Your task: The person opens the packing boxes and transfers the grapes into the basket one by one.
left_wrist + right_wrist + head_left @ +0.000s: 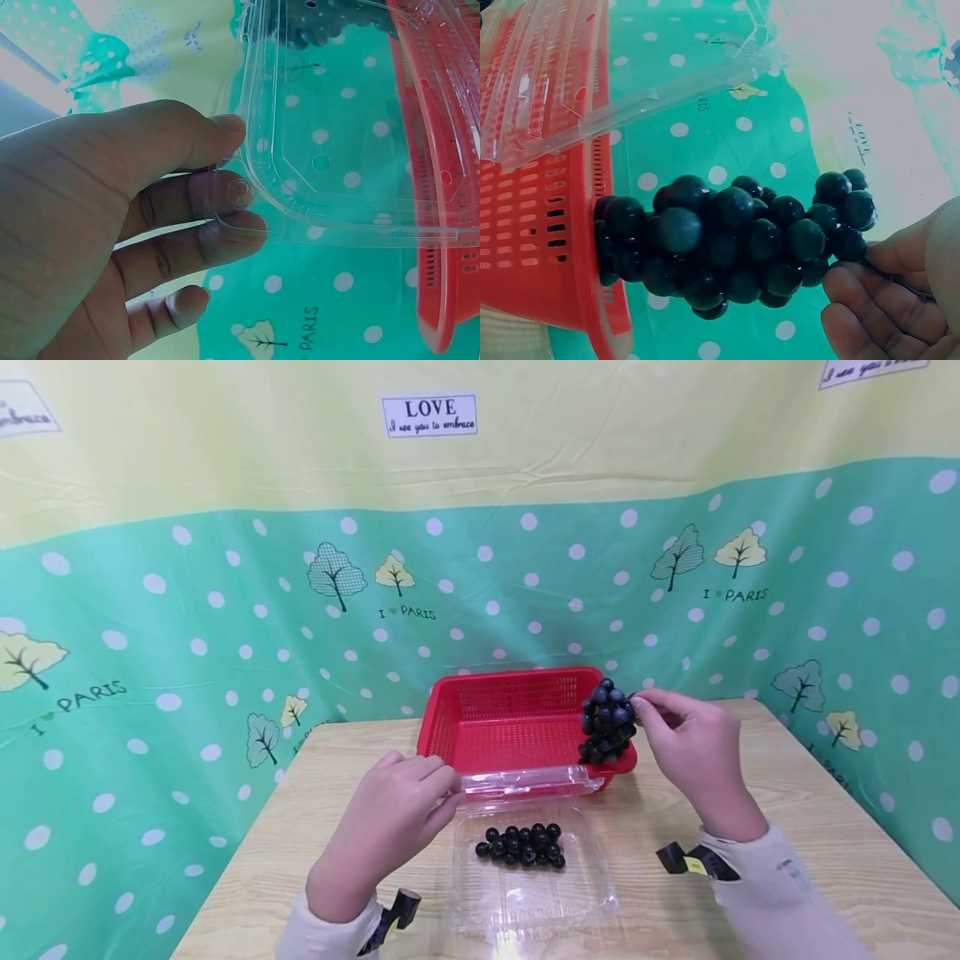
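Observation:
A clear plastic clamshell box (pixel 532 900) stands on the table, its lid (pixel 517 782) raised at the back. My left hand (pixel 401 810) pinches the lid's corner tab between thumb and fingers, as the left wrist view shows closely. Inside the box lies a small bunch of black grapes (pixel 527 847). With thumb and fingertips, my right hand (pixel 693 750) holds a larger bunch of dark grapes (pixel 735 240) by its stem. That bunch hangs over the front right corner of the red basket (pixel 447 727); whether it touches the rim I cannot tell.
The basket, with slotted walls, stands right behind the box on the wooden table (pixel 337 760). A green and yellow printed cloth (pixel 510 568) rises behind the table and along both sides.

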A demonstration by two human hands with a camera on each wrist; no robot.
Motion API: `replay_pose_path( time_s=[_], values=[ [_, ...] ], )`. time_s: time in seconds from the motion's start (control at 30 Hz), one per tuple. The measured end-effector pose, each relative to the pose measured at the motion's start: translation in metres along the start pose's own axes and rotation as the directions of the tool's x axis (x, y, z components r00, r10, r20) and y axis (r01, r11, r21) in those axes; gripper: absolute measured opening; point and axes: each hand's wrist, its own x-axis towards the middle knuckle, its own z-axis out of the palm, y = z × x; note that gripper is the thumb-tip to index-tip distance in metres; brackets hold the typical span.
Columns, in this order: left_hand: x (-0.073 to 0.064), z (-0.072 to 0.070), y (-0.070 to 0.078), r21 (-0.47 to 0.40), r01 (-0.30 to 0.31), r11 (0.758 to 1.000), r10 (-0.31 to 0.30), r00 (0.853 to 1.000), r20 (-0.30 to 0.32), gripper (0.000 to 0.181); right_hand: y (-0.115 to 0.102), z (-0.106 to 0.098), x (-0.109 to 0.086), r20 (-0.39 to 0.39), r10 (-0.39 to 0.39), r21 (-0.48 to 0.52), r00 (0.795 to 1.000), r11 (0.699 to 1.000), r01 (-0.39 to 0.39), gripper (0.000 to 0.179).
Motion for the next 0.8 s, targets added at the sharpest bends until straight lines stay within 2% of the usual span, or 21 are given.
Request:
replay_pose_path(
  time_s=[0.33,0.8],
  values=[
    [0.0,0.0,-0.001,-0.005,-0.01,1.0,0.01,1.0,-0.009,0.012,0.001,0.008,-0.001,0.042,-0.013,-0.004,0.999,1.0,0.013,0.012],
    [0.0,0.0,-0.001,-0.003,-0.014,1.0,0.014,1.0,-0.016,0.012,0.011,0.021,-0.004,0.111,0.003,-0.066,0.994,0.998,0.005,0.014]
  ],
)
